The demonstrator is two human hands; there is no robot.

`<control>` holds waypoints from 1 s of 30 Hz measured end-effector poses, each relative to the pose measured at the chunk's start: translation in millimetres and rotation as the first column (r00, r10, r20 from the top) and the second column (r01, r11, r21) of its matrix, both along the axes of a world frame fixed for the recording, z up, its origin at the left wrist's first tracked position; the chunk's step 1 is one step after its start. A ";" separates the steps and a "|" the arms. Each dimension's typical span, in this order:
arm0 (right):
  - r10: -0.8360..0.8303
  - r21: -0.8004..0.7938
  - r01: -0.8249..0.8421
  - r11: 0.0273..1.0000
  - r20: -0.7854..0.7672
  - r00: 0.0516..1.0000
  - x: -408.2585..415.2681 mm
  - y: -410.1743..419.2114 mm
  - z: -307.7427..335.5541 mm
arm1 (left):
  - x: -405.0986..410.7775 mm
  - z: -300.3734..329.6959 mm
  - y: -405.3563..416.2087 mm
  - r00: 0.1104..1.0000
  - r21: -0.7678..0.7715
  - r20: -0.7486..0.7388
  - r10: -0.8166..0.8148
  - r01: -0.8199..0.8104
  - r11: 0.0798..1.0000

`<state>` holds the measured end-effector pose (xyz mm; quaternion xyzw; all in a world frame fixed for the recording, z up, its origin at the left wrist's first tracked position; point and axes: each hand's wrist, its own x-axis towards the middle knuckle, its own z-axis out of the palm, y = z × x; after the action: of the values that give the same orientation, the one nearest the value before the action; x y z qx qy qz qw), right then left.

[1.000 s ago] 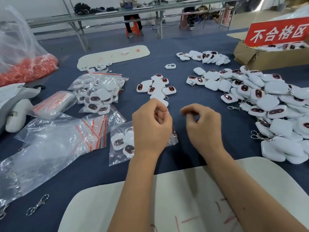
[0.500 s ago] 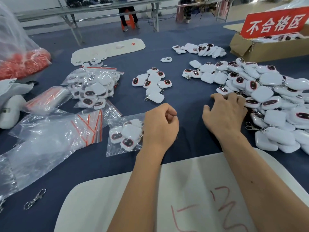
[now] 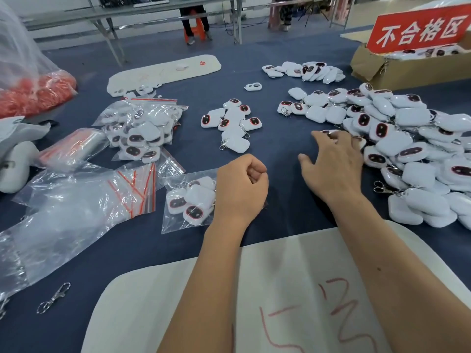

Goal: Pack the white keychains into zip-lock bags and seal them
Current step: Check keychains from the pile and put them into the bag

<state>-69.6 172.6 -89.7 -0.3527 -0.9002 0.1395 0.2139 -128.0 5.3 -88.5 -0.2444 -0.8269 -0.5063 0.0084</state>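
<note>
Fingers of the right hand (image 3: 334, 169) are spreading over the keychain pile (image 3: 413, 149) at right, while the left hand (image 3: 239, 189) is curling on a bag (image 3: 178, 215).

Two bare forearms enter from the bottom edge of the head-camera view, uncovered from wrist to elbow, with no sleeve reaching into sight. The left hand (image 3: 240, 189) and the right hand (image 3: 334, 169) carry no gloves, rings, watches or wristbands that can be made out. Fingernails look short and unpainted where they show, on the right thumb and fingers. A small dark spot marks the right forearm (image 3: 397, 263) partway up. The left forearm (image 3: 211, 281) shows no marking. Nothing else of the person's body or clothing is in view.
</note>
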 end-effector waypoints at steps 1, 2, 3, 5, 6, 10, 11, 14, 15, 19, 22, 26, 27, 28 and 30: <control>0.075 -0.023 -0.078 0.997 -0.097 0.992 1.4 -2.0 -0.5 | -0.2 0.0 0.0 1.000 0.004 0.002 0.001 -0.001 1.000; 0.137 -0.044 -0.147 0.988 -0.185 0.973 2.2 -3.7 -0.5 | -0.2 0.2 -0.2 1.000 0.009 0.004 0.003 -0.003 1.000; 0.169 -0.050 -0.187 0.981 -0.252 0.953 2.7 -5.3 -0.5 | 0.2 0.5 0.0 1.000 0.010 0.007 0.004 -0.004 1.000; 0.160 0.000 -0.166 0.986 -0.272 0.949 1.2 -8.3 -1.4 | 0.1 1.1 -0.3 1.000 0.010 0.014 0.006 -0.006 1.000; 0.143 0.019 -0.142 0.990 -0.210 0.967 -0.7 -9.3 -2.0 | -0.2 1.1 -0.5 1.000 0.011 0.014 0.007 -0.008 1.000; 0.265 0.023 -0.268 0.963 0.104 0.959 -4.3 -14.1 -3.7 | -1.0 1.1 -1.5 0.999 0.036 0.008 0.041 -0.042 0.998; 0.343 0.007 -0.344 0.939 0.065 0.937 -4.6 -15.1 -3.5 | -1.7 1.2 -1.9 0.998 0.046 0.011 0.057 -0.057 0.997; 0.481 -0.028 -0.487 0.873 -0.112 0.869 -3.5 -19.7 -1.9 | -6.3 1.0 -4.6 0.993 0.051 0.005 0.122 -0.122 0.991; 0.488 -0.042 -0.499 0.865 -0.159 0.858 -3.0 -20.5 -1.8 | -8.5 0.8 -6.3 0.989 0.048 0.004 0.151 -0.151 0.987; 0.489 -0.128 -0.505 0.854 -0.136 0.862 -4.8 -29.3 0.0 | -15.5 -0.3 -12.6 0.976 0.061 0.096 0.194 -0.200 0.978; 0.451 -0.068 -0.449 0.891 0.009 0.893 -12.2 -42.2 -2.2 | -18.2 -1.8 -12.7 0.973 0.050 0.145 0.178 -0.186 0.981; 0.411 -0.085 -0.413 0.907 -0.043 0.911 -12.5 -46.5 -4.6 | -19.5 -2.5 -12.7 0.961 0.106 0.217 0.170 -0.196 0.975; 0.411 -0.105 -0.421 0.901 -0.101 0.906 -11.1 -45.3 -4.8 | -19.8 -2.1 -13.1 0.958 0.131 0.232 0.166 -0.200 0.971; 0.416 -0.121 -0.436 0.892 -0.160 0.895 -9.9 -44.6 -5.0 | -20.1 -1.5 -13.5 0.957 0.164 0.245 0.156 -0.200 0.966; 0.441 -0.139 -0.486 0.863 -0.265 0.857 -8.6 -46.3 -4.7 | -19.7 -0.3 -14.7 0.954 0.240 0.281 0.105 -0.176 0.955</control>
<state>-78.2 126.3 -94.3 -0.1260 -0.9099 0.3161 0.2373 -147.7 -9.3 -88.8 -0.1111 -0.7618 -0.6373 -0.0337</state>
